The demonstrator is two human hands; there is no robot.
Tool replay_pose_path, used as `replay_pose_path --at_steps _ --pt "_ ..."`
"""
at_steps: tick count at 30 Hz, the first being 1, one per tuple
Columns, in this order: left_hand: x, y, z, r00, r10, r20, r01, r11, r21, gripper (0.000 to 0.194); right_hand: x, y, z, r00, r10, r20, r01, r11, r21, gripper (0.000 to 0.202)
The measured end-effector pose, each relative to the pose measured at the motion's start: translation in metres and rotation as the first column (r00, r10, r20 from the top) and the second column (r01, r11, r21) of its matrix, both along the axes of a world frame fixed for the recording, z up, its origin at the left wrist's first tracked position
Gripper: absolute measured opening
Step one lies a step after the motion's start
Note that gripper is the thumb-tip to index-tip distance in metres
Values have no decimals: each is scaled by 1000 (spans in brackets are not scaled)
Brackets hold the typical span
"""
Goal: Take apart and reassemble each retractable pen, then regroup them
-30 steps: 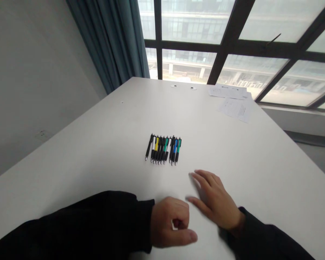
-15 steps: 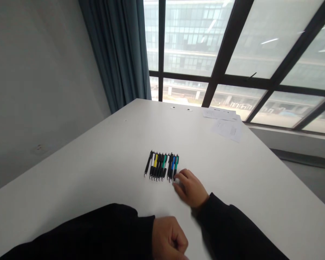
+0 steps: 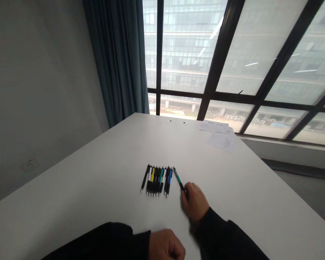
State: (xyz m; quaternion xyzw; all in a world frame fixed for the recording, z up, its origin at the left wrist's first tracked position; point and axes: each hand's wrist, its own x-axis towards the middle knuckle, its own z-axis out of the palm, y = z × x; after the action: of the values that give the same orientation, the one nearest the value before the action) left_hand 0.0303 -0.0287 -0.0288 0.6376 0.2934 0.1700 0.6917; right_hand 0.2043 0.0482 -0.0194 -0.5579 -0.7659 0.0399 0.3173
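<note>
My right hand (image 3: pixel 195 202) pinches the lower black end of a green and black pen (image 3: pixel 178 177), which slants up and left from the fingers. To its left, several pens lie side by side on the white table (image 3: pixel 111 187). Among them are a blue one (image 3: pixel 170 177), a yellow one (image 3: pixel 152 174) and another green one (image 3: pixel 161 175). A black pen (image 3: pixel 144 178) lies tilted at the left end of the row. Near the bottom edge, my left hand (image 3: pixel 166 245) is curled into a fist, with nothing seen in it.
Paper sheets (image 3: pixel 215 127) lie at the table's far right corner. Beyond the table are a blue curtain (image 3: pixel 119 61) and a large window with dark frames (image 3: pixel 213 54). A grey wall (image 3: pixel 38 90) runs along the left side, with a socket (image 3: pixel 29 165) on it.
My right hand has taken hold of the green pen at the row's right end and swung its lower end right, away from the blue pen. The camera view has tilted up a little.
</note>
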Motion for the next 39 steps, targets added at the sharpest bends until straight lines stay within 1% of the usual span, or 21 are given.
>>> replay_pose_path --at_steps 2,4,7,9,10,11,12,14,15,17,18,19,22,24,27,28,30,32,35,37,39 --pt "-1 5 7 1000 14 -12 -15 997 -74 52 8 5 -5 995 -80 -66 79 997 -7 8" --pt "-1 8 13 999 37 2 -37 988 -148 50 18 11 -7 984 -119 -131 116 993 -34 9" --pt "3 11 14 993 85 85 -64 972 -225 49 35 13 -5 968 -169 -183 159 985 -66 14" --pt "7 13 12 976 174 132 -138 960 -243 48 43 9 0 948 -203 -244 181 977 -111 22" --pt "9 14 12 961 234 149 -191 949 -252 47 45 5 3 932 -201 -301 162 975 -149 28" --pt "10 15 12 943 293 159 -246 933 -262 47 45 -1 6 884 -177 -433 91 973 -212 32" --pt "12 17 12 923 348 167 -294 914 -281 49 43 -9 9 816 -135 -562 -24 964 -267 35" --pt "14 21 16 897 393 202 -317 891 -325 56 33 -26 15 718 -55 -694 -231 921 -312 36" --pt "15 24 18 893 397 212 -311 885 -347 58 27 -35 17 687 -20 -727 -331 881 -337 34" --pt "15 32 22 907 370 202 -281 887 -365 53 14 -49 20 608 51 -792 -534 765 -360 30" --pt "14 37 24 909 369 193 -287 890 -353 50 7 -54 21 569 72 -819 -595 724 -349 28" --pt "13 41 26 914 369 172 -304 900 -313 49 2 -56 22 538 81 -839 -622 709 -331 27" --pt "11 54 28 914 383 134 -368 921 -129 50 -10 -55 22 465 22 -885 -598 745 -296 24" --pt "11 60 28 903 393 175 -389 919 -58 49 -13 -50 21 459 -46 -887 -580 741 -338 29" --pt "11 64 25 889 391 237 -403 915 4 45 -13 -45 19 487 -110 -867 -593 687 -420 41" --pt "10 64 25 893 387 228 -404 915 27 43 -11 -45 17 473 -123 -873 -602 678 -422 44" --pt "8 62 24 921 353 164 -374 919 123 41 -8 -45 15 409 -147 -900 -625 673 -394 47" --pt "6 59 25 958 274 84 -286 921 265 43 -4 -46 12 376 -159 -913 -645 663 -380 48" --pt "2 56 27 987 157 29 -155 897 414 50 0 -48 11 433 -149 -889 -644 639 -421 49" --pt "0 55 28 988 156 14 -147 896 418 51 1 -49 12 477 -137 -868 -630 636 -447 50" --pt "-1 55 28 983 184 8 -173 908 381 50 1 -51 13 508 -121 -853 -614 643 -458 49"
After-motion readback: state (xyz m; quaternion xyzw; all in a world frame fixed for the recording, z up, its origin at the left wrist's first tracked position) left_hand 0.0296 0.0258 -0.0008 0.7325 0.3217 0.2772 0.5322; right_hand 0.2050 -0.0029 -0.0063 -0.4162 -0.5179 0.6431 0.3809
